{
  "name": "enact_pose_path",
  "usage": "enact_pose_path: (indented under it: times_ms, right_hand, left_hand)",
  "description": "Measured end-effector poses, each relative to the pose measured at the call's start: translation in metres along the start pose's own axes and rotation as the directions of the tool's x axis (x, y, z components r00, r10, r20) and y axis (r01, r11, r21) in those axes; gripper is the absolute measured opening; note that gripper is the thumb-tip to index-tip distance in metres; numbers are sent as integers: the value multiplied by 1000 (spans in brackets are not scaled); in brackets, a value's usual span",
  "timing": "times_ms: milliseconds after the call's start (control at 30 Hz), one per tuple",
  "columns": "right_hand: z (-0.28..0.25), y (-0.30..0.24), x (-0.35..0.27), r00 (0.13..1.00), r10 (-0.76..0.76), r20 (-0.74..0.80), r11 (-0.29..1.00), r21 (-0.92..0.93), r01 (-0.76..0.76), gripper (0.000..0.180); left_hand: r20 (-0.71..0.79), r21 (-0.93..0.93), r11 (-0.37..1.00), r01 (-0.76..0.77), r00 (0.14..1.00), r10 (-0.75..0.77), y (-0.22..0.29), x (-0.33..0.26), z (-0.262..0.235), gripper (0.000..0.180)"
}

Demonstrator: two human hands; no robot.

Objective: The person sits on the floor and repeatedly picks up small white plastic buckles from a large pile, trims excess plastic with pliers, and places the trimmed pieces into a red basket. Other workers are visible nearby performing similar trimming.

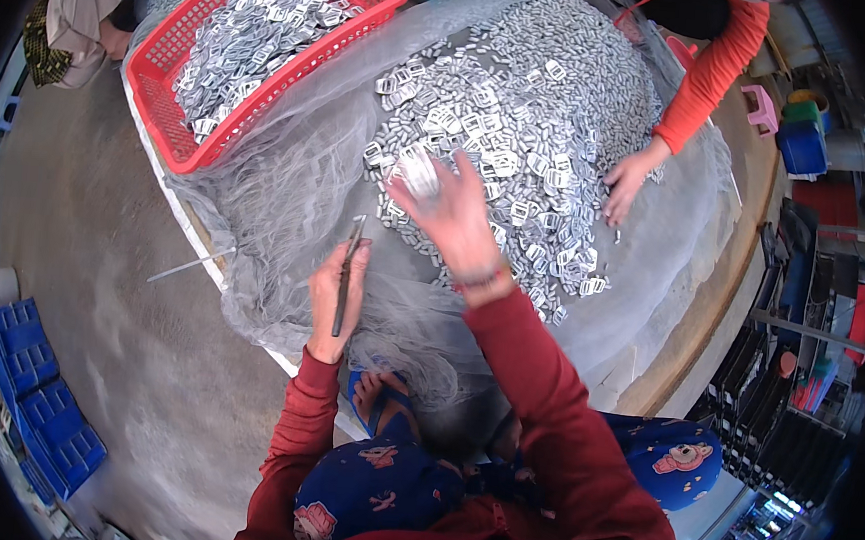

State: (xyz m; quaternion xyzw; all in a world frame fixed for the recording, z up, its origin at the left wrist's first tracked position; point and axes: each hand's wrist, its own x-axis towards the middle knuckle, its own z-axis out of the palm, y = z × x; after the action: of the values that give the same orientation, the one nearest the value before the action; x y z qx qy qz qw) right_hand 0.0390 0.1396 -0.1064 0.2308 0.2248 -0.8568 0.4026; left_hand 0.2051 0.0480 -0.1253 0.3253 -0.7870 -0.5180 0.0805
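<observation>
My left hand (334, 298) is closed around a slim dark tool (349, 274) whose tip points away from me; its exact kind does not show clearly. A small pale bit sits at that tip. Blurred by motion, my right hand (456, 222) is over the near left part of the heap. Between its fingers are a few whitish strap buckles (417, 174), smeared just as the hand is. Below and beyond lie many loose silvery buckles (478, 123), mixed with a broad pile of small grey pellet-like pieces (578, 54).
A red perforated basket (195, 153) full of similar buckles stands at the far left. Grey netting (305, 161) covers the work surface. Another person's hand (631, 184) touches the pile's right side. Blue trays (43, 393) lie left; a pink stool (760, 110) stands far right.
</observation>
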Motion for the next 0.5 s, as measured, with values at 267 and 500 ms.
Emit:
enact_pose_path:
  times_ms: [267, 500]
  right_hand:
    - [84, -69, 43, 628, -447, 636, -266, -766, 586, 71]
    - [-112, -140, -4, 709, -420, 566, -825, -564, -38, 63]
  left_hand:
    - [-106, -27, 999, 29, 994, -32, -3, -4, -24, 34]
    - [-79, 25, 1000, -11, 997, 13, -4, 0, -25, 31]
